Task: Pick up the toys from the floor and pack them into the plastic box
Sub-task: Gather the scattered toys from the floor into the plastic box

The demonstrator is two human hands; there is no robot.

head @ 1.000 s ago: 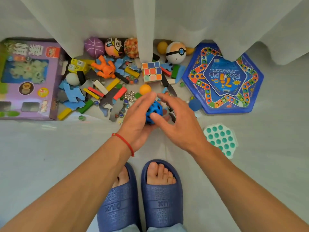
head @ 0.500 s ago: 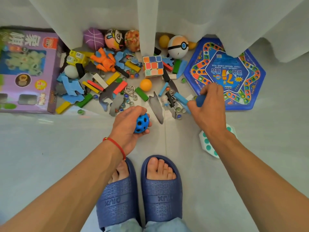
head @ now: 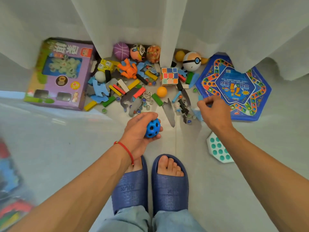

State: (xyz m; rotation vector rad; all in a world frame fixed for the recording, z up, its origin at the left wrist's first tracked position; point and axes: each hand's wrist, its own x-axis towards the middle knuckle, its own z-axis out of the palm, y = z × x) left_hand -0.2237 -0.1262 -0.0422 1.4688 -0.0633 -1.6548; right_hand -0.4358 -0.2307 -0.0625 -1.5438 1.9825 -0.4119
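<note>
Floor toys; hands (head: 140,129) grip ball (head: 152,128) (round).

Your left hand (head: 138,131) wraps a royal-blue ball (head: 152,128) pitted with dark round holes, and a thin red string (head: 125,149) circles that wrist. At upper left of the frame lies a purple box (head: 60,76) with green edging. Near the upper middle you have a cube (head: 169,76) chequered in orange, blue, pink and white (pastel shades), an orange figure (head: 128,69) and a purple ball (head: 121,50) with dark seams. The hexagonal board (head: 234,87) at right is blue with a multicoloured dotted track. Lower right, a white pad (head: 217,149) carries teal dots. Your slippers (head: 168,186) are navy.
</note>
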